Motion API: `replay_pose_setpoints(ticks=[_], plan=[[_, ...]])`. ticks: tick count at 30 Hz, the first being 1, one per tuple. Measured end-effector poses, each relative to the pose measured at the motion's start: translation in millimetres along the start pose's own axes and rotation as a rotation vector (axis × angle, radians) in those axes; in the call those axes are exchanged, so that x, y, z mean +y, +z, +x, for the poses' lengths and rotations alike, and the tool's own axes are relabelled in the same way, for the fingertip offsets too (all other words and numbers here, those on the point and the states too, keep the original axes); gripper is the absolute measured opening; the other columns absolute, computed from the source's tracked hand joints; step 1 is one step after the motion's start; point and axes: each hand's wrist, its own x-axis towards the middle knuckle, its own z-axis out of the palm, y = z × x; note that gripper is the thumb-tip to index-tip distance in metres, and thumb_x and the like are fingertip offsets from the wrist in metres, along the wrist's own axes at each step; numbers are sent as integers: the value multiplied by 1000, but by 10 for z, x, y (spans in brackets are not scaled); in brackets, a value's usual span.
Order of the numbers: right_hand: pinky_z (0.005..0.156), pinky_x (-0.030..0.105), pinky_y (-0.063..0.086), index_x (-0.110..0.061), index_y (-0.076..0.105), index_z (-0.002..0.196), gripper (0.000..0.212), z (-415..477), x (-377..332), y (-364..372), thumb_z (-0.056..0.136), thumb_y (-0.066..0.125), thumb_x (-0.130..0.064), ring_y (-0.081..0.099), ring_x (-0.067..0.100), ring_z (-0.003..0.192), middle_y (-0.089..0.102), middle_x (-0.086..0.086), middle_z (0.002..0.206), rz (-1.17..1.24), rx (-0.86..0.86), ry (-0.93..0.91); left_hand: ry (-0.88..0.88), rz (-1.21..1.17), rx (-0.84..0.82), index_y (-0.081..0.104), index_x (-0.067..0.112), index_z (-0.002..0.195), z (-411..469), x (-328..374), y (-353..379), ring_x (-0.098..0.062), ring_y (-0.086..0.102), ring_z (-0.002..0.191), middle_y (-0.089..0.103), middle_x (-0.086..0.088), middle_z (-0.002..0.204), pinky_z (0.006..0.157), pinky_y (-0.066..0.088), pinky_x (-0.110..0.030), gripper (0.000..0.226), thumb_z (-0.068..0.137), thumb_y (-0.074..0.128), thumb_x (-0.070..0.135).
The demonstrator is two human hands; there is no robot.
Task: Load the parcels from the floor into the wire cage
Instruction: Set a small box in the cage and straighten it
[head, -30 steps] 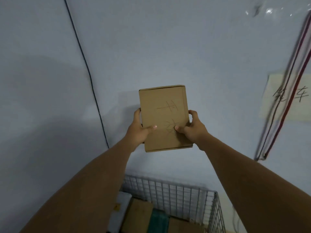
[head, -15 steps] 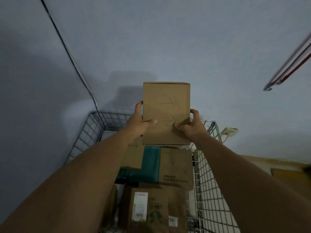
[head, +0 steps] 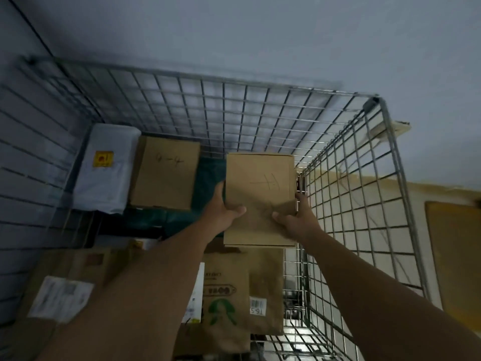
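Mid-placement, it seems: left grip [head: 224, 212] and right grip [head: 295, 220] clasp the cardboard parcel [head: 260, 188] over the wire cage [head: 351, 178], toward 3 o'clock, which next likely needs lowering onto the stacked parcels [head: 234, 290] and releasing.

The box [head: 260, 188] is plain brown cardboard with thin dark pen strokes. The cage [head: 234, 110] is a silver wire grid. The bag [head: 104, 183] is white with a yellow sticker [head: 103, 158]; one parcel [head: 208, 183] is teal.

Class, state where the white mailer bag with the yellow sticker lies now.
In the head view, the white mailer bag lies in the far left corner of the wire cage, left of a brown box with handwriting.
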Motion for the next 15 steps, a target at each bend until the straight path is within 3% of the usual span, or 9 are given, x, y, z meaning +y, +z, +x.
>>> replay_pose_setpoints(ticks=[4,7,11,15], plan=[[94,47,56,-30,32,151,83,681,459,211,85,81,-21,60,29,112,57,3,123,-29,46,8,-12,-50,51,20,35,159,630,-367,323,-22,48,135,49,2,150,107,43,-37,86,93,74,23],[93,38,51,-24,33,152,84,1118,695,381,84,82,-24,55,23,112,51,1,126,-102,55,25,-34,1,121,22,28,160,1061,-641,609,-25,44,141,45,-1,155,114,40,-41,81,95,71,22],[97,48,55,-36,40,142,87,1596,1123,588,64,76,-49,60,29,117,58,7,132,-189,93,53,-62,414,258,21,20,159,1298,-988,912,-34,48,135,44,-11,152,110,43,-51,76,98,65,34],[96,46,55,-33,46,141,68,1621,1272,664,81,78,-37,63,28,111,65,6,124,-157,124,88,42,697,243,20,22,159,1371,-1092,976,-36,56,118,42,-14,142,96,51,-47,68,103,53,41]])
